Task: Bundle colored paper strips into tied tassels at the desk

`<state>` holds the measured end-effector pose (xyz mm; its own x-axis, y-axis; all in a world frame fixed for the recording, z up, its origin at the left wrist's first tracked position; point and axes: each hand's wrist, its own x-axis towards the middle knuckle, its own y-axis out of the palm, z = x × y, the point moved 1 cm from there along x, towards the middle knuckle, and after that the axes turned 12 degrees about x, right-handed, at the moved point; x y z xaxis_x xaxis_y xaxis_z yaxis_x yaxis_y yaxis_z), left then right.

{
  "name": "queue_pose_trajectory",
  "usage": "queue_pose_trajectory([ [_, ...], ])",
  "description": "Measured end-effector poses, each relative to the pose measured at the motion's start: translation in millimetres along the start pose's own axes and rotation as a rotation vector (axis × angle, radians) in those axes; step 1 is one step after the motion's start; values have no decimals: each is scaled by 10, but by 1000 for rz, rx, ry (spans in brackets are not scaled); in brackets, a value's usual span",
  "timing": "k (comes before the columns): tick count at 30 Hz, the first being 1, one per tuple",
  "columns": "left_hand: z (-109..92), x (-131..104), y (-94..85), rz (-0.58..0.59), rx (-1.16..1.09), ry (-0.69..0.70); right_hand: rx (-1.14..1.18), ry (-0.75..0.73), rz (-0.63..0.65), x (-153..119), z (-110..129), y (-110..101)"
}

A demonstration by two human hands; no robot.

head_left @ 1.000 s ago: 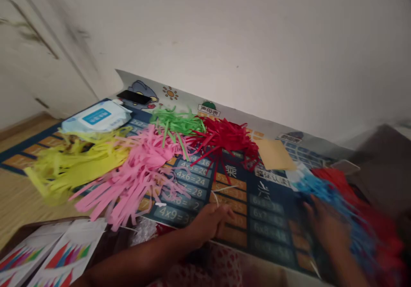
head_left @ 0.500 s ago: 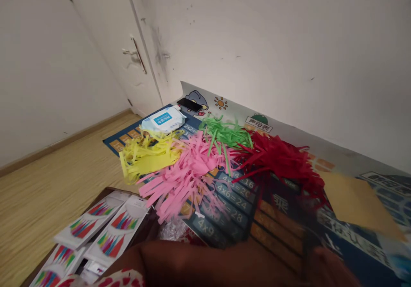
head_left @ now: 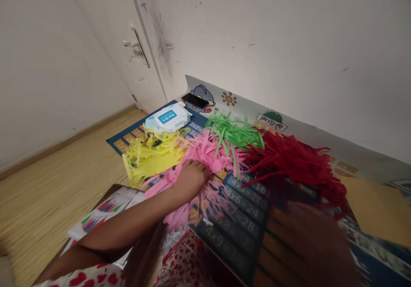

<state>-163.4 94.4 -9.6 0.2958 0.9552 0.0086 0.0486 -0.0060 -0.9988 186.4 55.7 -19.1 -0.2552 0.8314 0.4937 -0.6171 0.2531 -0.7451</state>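
Observation:
My left hand (head_left: 192,178) rests on the pink paper fringe (head_left: 208,152) with its fingers curled down; what they hold, if anything, is hidden. At the lower right, my right hand (head_left: 321,240) is smeared by motion over the dark poster (head_left: 247,252), and its fingers cannot be made out. Yellow fringe (head_left: 154,156) lies left of the pink. Green fringe (head_left: 233,131) is behind it, and red fringe (head_left: 292,158) spreads to the right, beyond my right hand. An orange-tan sheet (head_left: 379,208) lies at the far right.
Behind the yellow fringe are a wet-wipes pack (head_left: 168,116) and a black phone (head_left: 195,100). White packs with coloured prints (head_left: 105,208) sit at the lower left, partly under my left arm. The poster's back edge (head_left: 237,99) curls against the wall.
My left hand has moved from the bottom edge up onto the pink fringe. My right hand shows as a larger blur at the lower right. The view has shifted slightly.

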Motion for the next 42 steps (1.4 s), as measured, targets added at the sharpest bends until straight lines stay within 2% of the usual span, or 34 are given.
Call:
queue_pose_trajectory([
  [4, 100, 10, -33, -46, -142, -5, 117, -80, 178, 364, 412, 309],
  [9, 222, 78, 22, -116, -357, -116, 282, -213, 292, 657, 786, 649],
  [11, 249, 103, 51, -107, -431, -144, 324, -196, 343, 717, 878, 807],
  [14, 270, 115, 54, -92, -500, -181, 372, -90, 422, 756, 951, 1019],
  [17, 279, 119, 38, -70, -554, -216, 409, -50, 448, 772, 999, 1145],
  [23, 331, 196, 83, 54, -730, -208, 379, -66, 372, 823, 1102, 1233],
  [28, 372, 258, 66, 69, -857, -202, 288, -71, 444, 851, 1112, 1322],
  [33, 365, 267, -8, 16, -839, -209, 178, -77, 492, 858, 1142, 1344],
  [38, 302, 225, -126, -110, -655, -195, 154, -31, 442, 895, 1182, 1305],
  [42, 260, 231, -193, -130, -572, -161, 168, 9, 376, 904, 1159, 1308],
])
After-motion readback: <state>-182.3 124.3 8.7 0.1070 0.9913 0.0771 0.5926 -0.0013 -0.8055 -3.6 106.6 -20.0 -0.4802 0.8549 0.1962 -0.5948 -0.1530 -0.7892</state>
